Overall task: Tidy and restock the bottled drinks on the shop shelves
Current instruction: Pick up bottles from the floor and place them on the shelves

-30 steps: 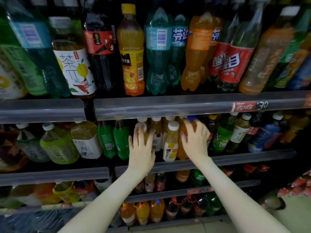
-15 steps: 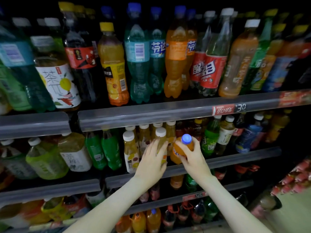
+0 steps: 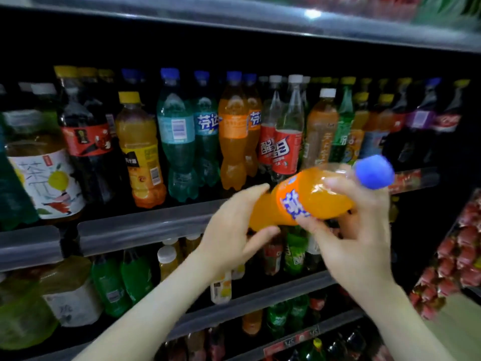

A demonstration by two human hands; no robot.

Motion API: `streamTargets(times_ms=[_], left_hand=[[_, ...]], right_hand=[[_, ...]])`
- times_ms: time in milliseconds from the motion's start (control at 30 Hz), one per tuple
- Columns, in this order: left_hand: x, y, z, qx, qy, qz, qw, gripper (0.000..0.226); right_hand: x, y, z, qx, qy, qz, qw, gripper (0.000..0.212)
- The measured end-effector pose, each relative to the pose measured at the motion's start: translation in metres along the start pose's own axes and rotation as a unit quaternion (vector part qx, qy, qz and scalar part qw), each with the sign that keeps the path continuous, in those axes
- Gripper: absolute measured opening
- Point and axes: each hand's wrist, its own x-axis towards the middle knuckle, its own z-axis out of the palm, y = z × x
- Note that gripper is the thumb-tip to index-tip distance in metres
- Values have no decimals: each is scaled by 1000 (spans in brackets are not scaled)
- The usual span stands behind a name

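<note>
- Step in hand, as judged: place the orange soda bottle (image 3: 312, 196) with the matching orange bottles (image 3: 233, 142) on the upper shelf. That row stands above and to the left of the carried bottle.
- Turn the bottle upright, base down, before it crosses the shelf rail (image 3: 145, 225). It now lies nearly level, with its base to the left and its blue cap (image 3: 374, 171) to the right.
- Set it label outward and in line with its row. Avoid knocking the red-labelled bottles (image 3: 283, 149) just beside that row.
- Left hand (image 3: 229, 230): the arm reaches up from the lower left. Its fingers (image 3: 250, 191) curl over the base end of the bottle and the thumb closes beneath, so the hand grips the base.
- Bottle location: in mid-air in front of the shelf rail, between the two hands, resting on no shelf.
- Right hand (image 3: 359, 243): the arm rises from the lower right, with the back of the hand toward the camera. Its fingers (image 3: 335, 182) wrap the shoulder of the bottle just below the cap and hold it.
</note>
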Motion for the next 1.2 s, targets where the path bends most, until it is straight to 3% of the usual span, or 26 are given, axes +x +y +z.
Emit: streamTargets(times_ms=[133,267,333,467,767,967,1200], left_hand=[[40,-20,-12,54,118,-96,987,48],[78,-44,-13,93,60,-241,964,69],[86,-51,-10,101,24,-270,957,78],[93,-57,3,121,-9,-287,950,86],[103,-59,14,195,-23,-303,932,90],[109,-57,15,183,-32,-325,927,93],[111,-56,22,211,-33,-334,918,92]], right_hand=[[51,6,1,-16,29,5,999,59],[93,30,36,-34,15,90,995,68],[108,43,56,-41,-25,133,990,68],[128,68,80,-53,-77,171,981,67],[151,96,97,-201,-207,108,951,90],[146,113,106,-379,-221,14,899,104],[138,126,109,-359,-222,-1,906,101]])
